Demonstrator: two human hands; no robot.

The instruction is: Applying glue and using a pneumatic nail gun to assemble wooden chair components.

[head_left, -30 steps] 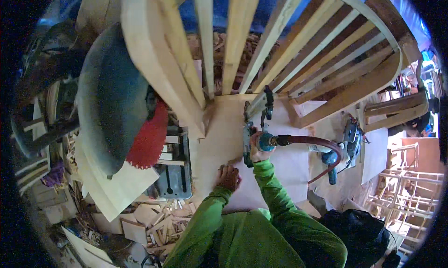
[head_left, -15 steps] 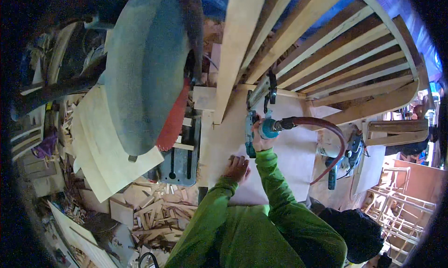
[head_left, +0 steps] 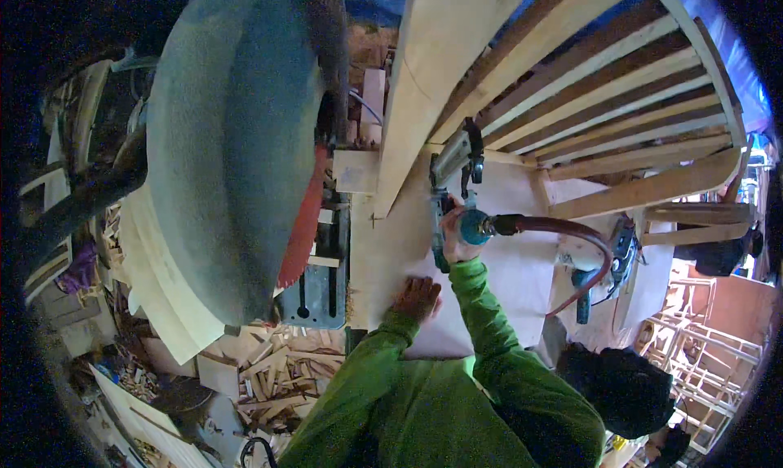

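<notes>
In my right hand (head_left: 462, 248) is a teal air nail gun (head_left: 471, 226), my fingers wrapped round its grip. A reddish-brown air hose (head_left: 563, 228) runs from its end, and its dark metal magazine (head_left: 451, 156) points toward the far side. Beneath it lies a pale, flat board (head_left: 510, 266). My left hand (head_left: 418, 297) rests low over the board, left of the nail gun and nearer to me. Its fingers are a little bent and partly blurred, with nothing visible in them.
A large grey machine guard (head_left: 228, 142) over a red saw blade (head_left: 304, 231) stands close on the left. Slatted wooden frames (head_left: 603, 109) rise at the far right. A teal power tool (head_left: 582, 297) lies right of the board. Wood offcuts (head_left: 281, 374) cover the lower left.
My left hand has shifted slightly toward me. The nail gun stays in my right hand at nearly the same spot. The view has moved a little, so the guard looks larger.
</notes>
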